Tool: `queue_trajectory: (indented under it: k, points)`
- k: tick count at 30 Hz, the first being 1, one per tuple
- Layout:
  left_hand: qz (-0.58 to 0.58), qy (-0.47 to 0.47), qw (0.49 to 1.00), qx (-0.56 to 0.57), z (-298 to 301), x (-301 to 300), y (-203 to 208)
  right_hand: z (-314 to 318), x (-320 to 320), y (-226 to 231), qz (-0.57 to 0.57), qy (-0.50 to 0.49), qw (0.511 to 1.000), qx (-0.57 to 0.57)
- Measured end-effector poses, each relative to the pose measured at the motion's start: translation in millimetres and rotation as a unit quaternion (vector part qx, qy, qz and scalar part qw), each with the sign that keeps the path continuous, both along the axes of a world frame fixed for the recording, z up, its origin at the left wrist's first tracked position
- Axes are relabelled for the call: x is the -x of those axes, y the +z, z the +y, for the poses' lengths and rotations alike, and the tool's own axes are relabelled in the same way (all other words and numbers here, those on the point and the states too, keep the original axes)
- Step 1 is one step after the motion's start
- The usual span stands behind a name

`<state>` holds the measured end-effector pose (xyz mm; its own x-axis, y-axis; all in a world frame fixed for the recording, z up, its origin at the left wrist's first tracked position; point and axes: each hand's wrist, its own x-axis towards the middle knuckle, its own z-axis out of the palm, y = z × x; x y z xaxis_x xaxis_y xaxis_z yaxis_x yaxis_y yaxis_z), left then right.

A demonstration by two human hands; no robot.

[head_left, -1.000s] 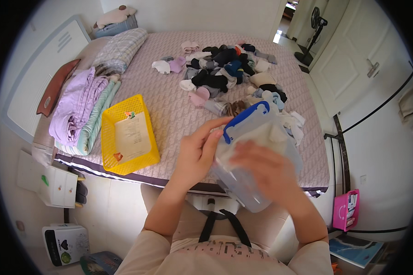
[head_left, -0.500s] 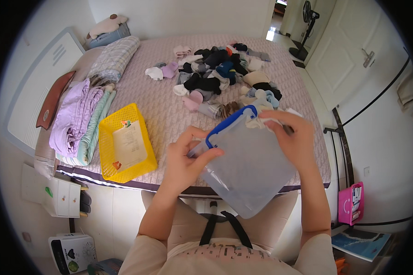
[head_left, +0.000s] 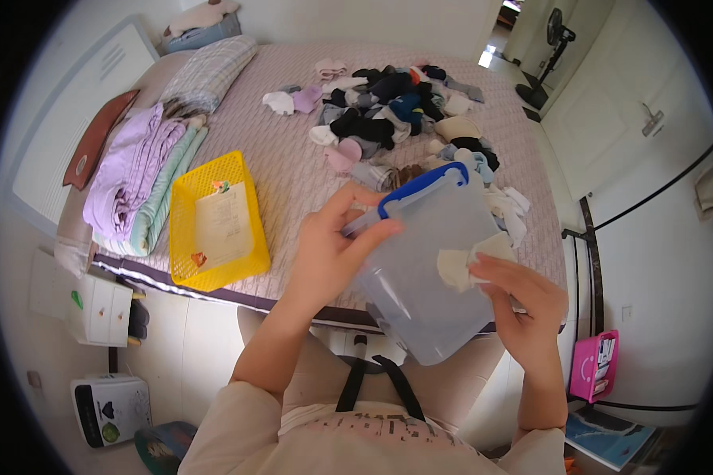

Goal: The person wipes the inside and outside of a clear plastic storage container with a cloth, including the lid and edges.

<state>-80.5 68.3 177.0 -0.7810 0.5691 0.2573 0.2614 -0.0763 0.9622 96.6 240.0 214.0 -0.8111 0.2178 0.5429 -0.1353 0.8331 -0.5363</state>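
Over the near edge of the bed (head_left: 293, 170), a clear plastic container (head_left: 420, 293) is held tilted above the person's lap, its blue clip (head_left: 424, 190) along the upper edge, on the far side. The left hand (head_left: 329, 249) grips the container at its left corner, thumb lying over the near face beside the blue clip and the fingers bent around the edge, so the grip is narrow and closed on the plastic. To the right, the right hand (head_left: 527, 305) holds a cream cloth (head_left: 457, 267) between thumb and fingers at the right part of the container's face; whether the cloth presses on the plastic all over cannot be told. Beyond the container, toward the far side of the bed, spreads a loose pile of socks (head_left: 372, 131), mostly black, grey, white and pink. Left of the left hand and well apart from it, a yellow basket (head_left: 255, 257) sits on the bed near its front edge, with a sheet of paper (head_left: 228, 233) lying inside. Farther left are folded lilac fabric (head_left: 131, 170) and a green striped bedding roll (head_left: 166, 186), with a plaid pillow (head_left: 214, 75) beyond them. At far right a black fan (head_left: 548, 67) stands near the white door (head_left: 610, 111).
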Motion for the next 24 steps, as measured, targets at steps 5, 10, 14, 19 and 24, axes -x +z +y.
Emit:
queue_trajectory:
  k: [5,10,14,19,24]
  points:
    - [-0.006,-0.007,1.000,0.003,-4.4,0.1,-2.8,-28.8,31.2,6.0,0.007,0.083,0.995,-0.056]
    - [-0.052,-0.036,0.998,-0.020,-13.0,-2.5,-2.1,-49.8,27.1,-5.1,-0.033,0.133,0.990,-0.044]
    - [0.014,-0.011,1.000,-0.016,-12.7,-8.6,-6.4,-31.8,22.9,-9.6,-0.033,0.049,0.998,-0.036]
    - [-0.008,0.000,1.000,0.015,-12.6,-0.5,-6.3,-64.0,18.4,-17.0,0.008,0.092,0.992,-0.090]
    - [-0.001,0.014,1.000,0.006,-3.5,-2.2,-5.6,-40.3,-13.1,-36.1,-0.021,0.015,0.999,-0.027]
